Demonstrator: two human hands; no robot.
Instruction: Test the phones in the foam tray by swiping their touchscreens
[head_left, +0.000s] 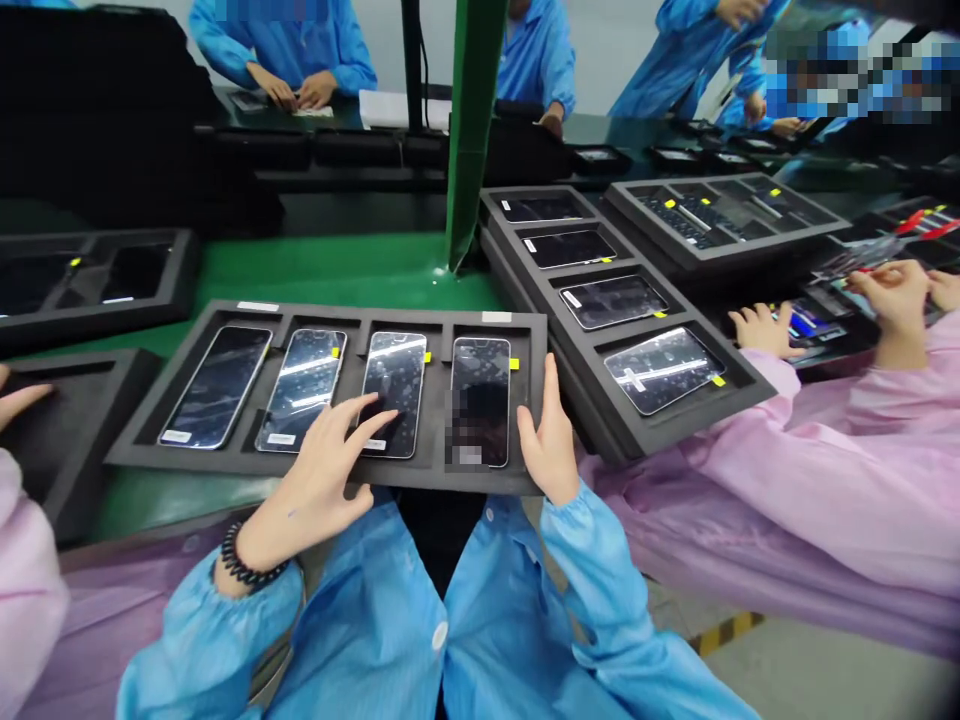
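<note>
A black foam tray [427, 476] lies in front of me, with several phone screens in its compartments. My left hand [322, 460] is open over the tray's front edge. Its fingers are spread over the third screen [397, 385] from the left; I cannot tell if they touch it. Just left of it is the second screen [304, 375], and the first screen [217, 385] lies at the far left. My right hand [551, 445] grips the tray's right side, thumb on the rim, beside the last screen [482, 390]. Yellow tabs stick out from several screens.
At the right, a stacked foam tray [630, 435] holds more screens; another tray [750, 255] lies behind it. A green post [472, 140] rises from the green bench [315, 265]. Co-workers in pink sleeves [825, 440] sit close on both sides; others in blue work opposite.
</note>
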